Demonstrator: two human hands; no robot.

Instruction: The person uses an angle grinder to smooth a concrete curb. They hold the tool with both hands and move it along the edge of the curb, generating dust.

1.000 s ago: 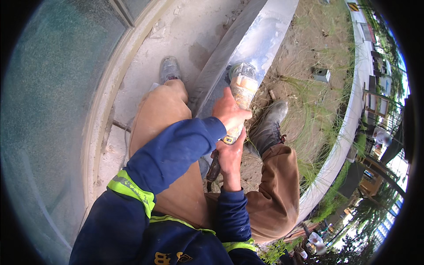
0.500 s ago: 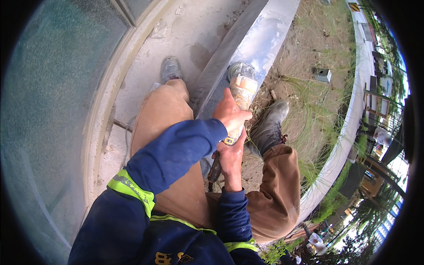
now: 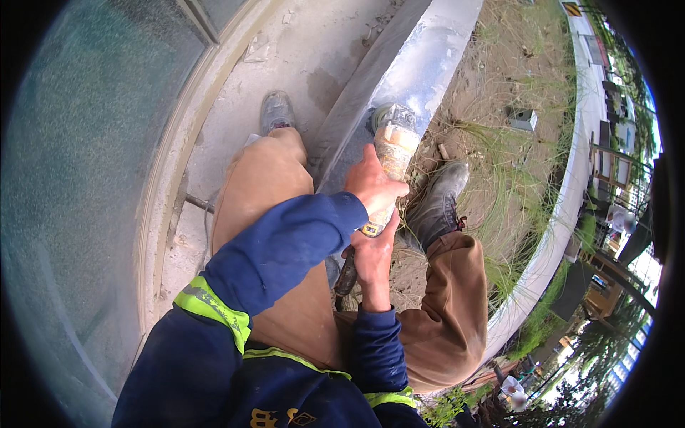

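A dusty yellow angle grinder (image 3: 394,146) lies along the top of a low concrete kerb wall (image 3: 421,64), its head and disc against the grey, powder-covered surface. My left hand (image 3: 372,184) is wrapped round the middle of its body, thumb along the near side. Behind it my right hand (image 3: 374,253) grips the rear end of the grinder. A dark piece (image 3: 346,276), perhaps a cord or handle, hangs beside the right wrist. White dust coats the kerb just beyond the tool.
My boots straddle the kerb: one (image 3: 277,112) on the dusty concrete floor, the other (image 3: 440,200) on soil with grass. A large glass pane (image 3: 78,185) in a frame stands at left. A small grey box (image 3: 523,119) sits in the dirt. A pale curved wall (image 3: 581,121) borders the bed.
The grinder's head has shifted very slightly to the right and nearer along the kerb. Both hands keep their hold on it.
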